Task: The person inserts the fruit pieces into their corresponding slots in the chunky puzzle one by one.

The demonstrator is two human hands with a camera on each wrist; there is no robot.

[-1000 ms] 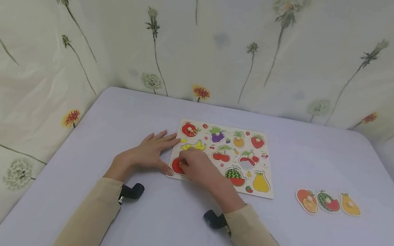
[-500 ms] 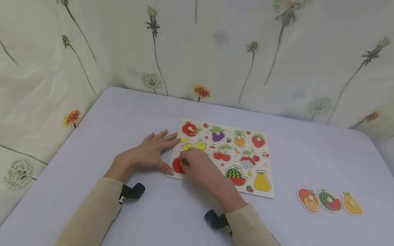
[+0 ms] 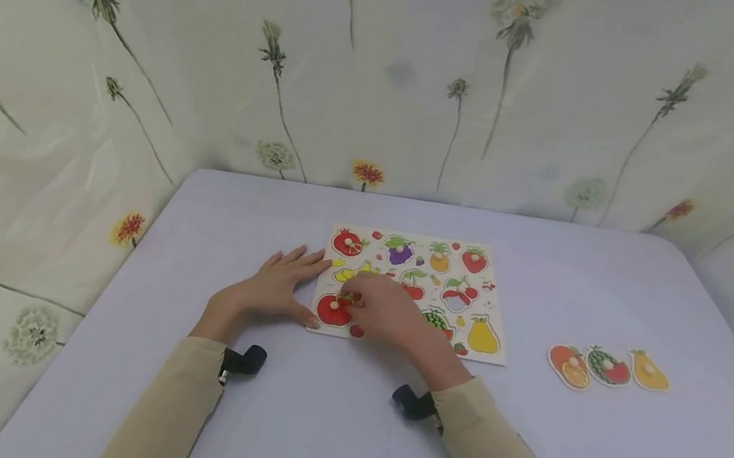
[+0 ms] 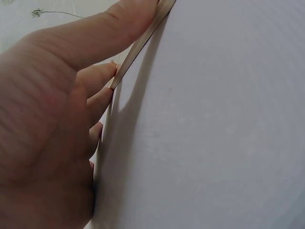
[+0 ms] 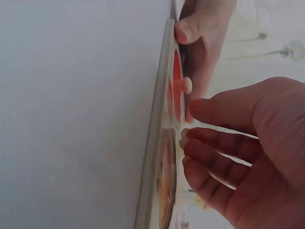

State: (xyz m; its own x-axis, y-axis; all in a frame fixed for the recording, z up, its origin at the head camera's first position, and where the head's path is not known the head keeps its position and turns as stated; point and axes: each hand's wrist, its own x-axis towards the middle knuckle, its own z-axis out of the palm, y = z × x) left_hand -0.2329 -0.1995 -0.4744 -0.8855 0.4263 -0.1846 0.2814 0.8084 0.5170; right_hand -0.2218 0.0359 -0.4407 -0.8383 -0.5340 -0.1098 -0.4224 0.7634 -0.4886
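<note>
A white fruit puzzle board (image 3: 424,244) lies flat on the table. My left hand (image 3: 276,287) has its fingers spread, with thumb and fingertips touching the board's left edge; the left wrist view shows them along that edge. At the board's lower left lies a round red fruit piece (image 3: 331,311), its knob (image 5: 187,85) standing free. Just right of that piece hovers my right hand (image 3: 384,309), fingers loosely bent. In the right wrist view its thumb (image 5: 209,110) and fingertips are apart with nothing between them. This hand hides part of the board's lower middle.
To the right on the table (image 3: 312,431) lie three loose knobbed pieces: an orange (image 3: 568,366), a watermelon (image 3: 606,366) and a pear (image 3: 648,370). On the board, the watermelon (image 3: 436,318) and pear (image 3: 483,336) pictures show no knobs. A flowered curtain (image 3: 395,124) rises behind.
My right hand has let go of the red fruit piece's knob and shifted slightly right, uncovering the piece. The left hand keeps its place. The head view has tilted a little.
</note>
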